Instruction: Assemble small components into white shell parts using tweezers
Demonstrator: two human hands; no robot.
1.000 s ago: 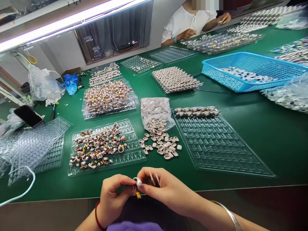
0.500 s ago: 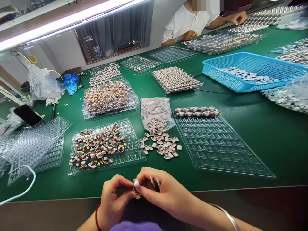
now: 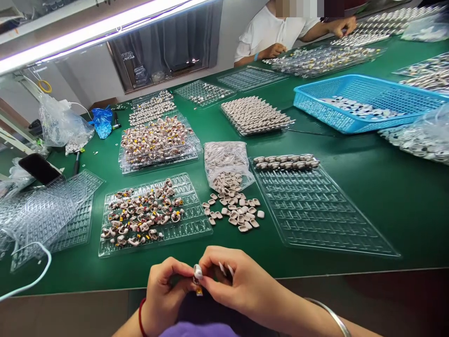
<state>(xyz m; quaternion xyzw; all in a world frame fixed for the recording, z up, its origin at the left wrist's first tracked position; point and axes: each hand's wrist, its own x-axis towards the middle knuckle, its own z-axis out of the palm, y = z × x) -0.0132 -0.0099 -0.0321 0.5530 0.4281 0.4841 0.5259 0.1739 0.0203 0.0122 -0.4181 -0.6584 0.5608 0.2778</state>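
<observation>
Near the table's front edge, my left hand pinches a small beige earbud part between thumb and fingertips. A yellow strip hangs from its underside. My right hand meets it from the other side, thumb and forefinger closed on the same part. Two thin pale pieces stick out between the curled fingers of that hand; their kind I cannot make out. Beyond my hands lies a clear tray of similar earbud parts with yellow and dark bits. Loose beige shell covers spill from a plastic bag.
A clear slotted tray at right has beige pieces along its far end. Farther back stand stacked trays, a filled tray and a blue basket. A phone rests at left. Across the table, another person's hands work.
The earbud part has turned slightly in my fingers, and its yellow strip hangs a little lower. Both hands keep their grip. The view has shifted slightly.
</observation>
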